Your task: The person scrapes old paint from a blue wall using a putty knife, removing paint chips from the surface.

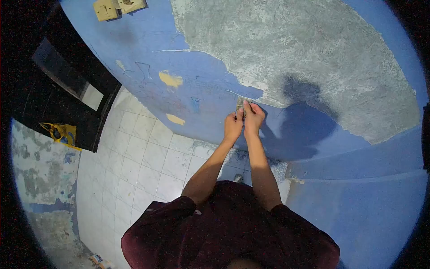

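Both my hands are together at the blue wall, just under the lower edge of a bare grey plaster patch. My left hand and my right hand are closed on a small flat scraper. Its greyish blade lies against the blue paint, while my fingers hide most of the rest. The thumbs point up along it. A ragged, whitish paint edge runs just above the blade.
Two cream switch and socket boxes sit high on the wall at left. White floor tiles carry debris along the wall's foot. A dark door stands at left, with a yellow bag nearby. Another blue wall adjoins at right.
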Available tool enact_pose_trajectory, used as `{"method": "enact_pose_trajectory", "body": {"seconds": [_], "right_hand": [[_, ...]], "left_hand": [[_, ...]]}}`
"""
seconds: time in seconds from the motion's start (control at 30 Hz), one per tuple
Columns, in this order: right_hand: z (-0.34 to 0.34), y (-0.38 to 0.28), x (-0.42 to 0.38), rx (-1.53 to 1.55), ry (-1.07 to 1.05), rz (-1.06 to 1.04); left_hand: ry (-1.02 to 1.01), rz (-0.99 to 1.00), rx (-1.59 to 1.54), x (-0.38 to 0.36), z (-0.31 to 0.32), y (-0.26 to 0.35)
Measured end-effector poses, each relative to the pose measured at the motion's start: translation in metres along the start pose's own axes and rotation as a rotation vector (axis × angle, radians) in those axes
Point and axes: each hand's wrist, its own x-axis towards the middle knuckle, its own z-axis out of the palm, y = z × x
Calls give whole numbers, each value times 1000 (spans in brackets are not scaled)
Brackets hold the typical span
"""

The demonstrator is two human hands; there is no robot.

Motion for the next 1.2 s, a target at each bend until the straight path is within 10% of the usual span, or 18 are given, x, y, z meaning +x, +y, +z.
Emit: {"method": "enact_pose_trajectory", "body": {"seconds": [1.2], "right_hand": [[-2, 16, 16, -69, -27, -177]], "left_hand": [[7, 86, -42, 8, 14, -12]]}}
